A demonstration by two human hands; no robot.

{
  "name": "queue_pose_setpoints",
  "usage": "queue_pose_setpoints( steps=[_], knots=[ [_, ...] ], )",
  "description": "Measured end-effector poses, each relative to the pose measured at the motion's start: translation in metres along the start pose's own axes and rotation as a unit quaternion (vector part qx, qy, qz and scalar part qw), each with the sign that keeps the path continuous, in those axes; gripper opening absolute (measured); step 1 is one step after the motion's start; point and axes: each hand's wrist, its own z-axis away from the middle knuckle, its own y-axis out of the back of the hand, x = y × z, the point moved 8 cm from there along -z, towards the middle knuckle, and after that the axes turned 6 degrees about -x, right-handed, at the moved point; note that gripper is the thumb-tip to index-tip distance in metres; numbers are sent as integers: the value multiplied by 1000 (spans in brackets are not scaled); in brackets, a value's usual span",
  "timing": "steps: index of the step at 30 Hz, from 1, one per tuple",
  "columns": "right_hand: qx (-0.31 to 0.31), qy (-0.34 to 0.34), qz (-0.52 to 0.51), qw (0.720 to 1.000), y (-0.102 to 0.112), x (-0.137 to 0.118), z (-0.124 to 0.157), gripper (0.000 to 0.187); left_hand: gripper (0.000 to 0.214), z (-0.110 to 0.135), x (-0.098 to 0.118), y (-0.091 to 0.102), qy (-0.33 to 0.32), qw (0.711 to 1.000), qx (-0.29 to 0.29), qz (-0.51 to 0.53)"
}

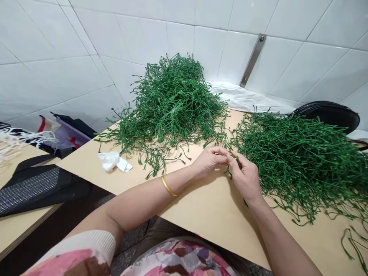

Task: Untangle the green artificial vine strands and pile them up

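Note:
My left hand [211, 163] and my right hand [245, 174] meet over the table, their fingertips pinched together. Between them is a thin green cord [229, 171], part of it hanging below the fingers and another bit showing under the right palm. The fingers hide most of the cord. Just beyond my left hand rises a tall heap of green cords [175, 99] with small knots or tips at their ends. To the right of my right hand spreads a second pile of similar green cords [299, 153].
A crumpled white tissue [110, 161] lies on the pale table [201, 203], left of my forearm. White cloth [244, 97] and a black round case [327, 113] sit by the tiled wall. At left, a black mesh bag [34, 188] and white cords [20, 140] rest on another table.

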Motion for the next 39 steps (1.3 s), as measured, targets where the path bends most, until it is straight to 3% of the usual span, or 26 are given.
queue_pose_setpoints(
  steps=[6, 16, 21, 26, 33, 36, 39],
  knots=[
    [57, 58, -50, 995, 10, 2, -1, 24, 20, 3, -6, -8, 69, 995, -50, -46],
    [72, 145, 116, 980, 7, -11, 0, 22, 27, 8, 11, -5, -18, 992, 53, -115],
    [93, 200, 261, 940, 2, -23, 5, 18, 27, 9, 13, -2, -23, 990, 77, -115],
    [93, 246, 338, 904, -3, -33, 8, 15, 26, 6, 6, -6, 5, 999, 24, -34],
    [83, 217, 311, 921, -2, -26, 3, 15, 36, 6, -14, -7, 114, 993, 10, 0],
    [65, 206, 295, 931, -5, -27, 2, 13, 31, 7, -2, -10, 58, 997, 36, -27],
    [34, 176, 218, 959, -7, -24, 0, 13, 17, 10, 12, -10, -5, 997, 73, -32]
  ],
)
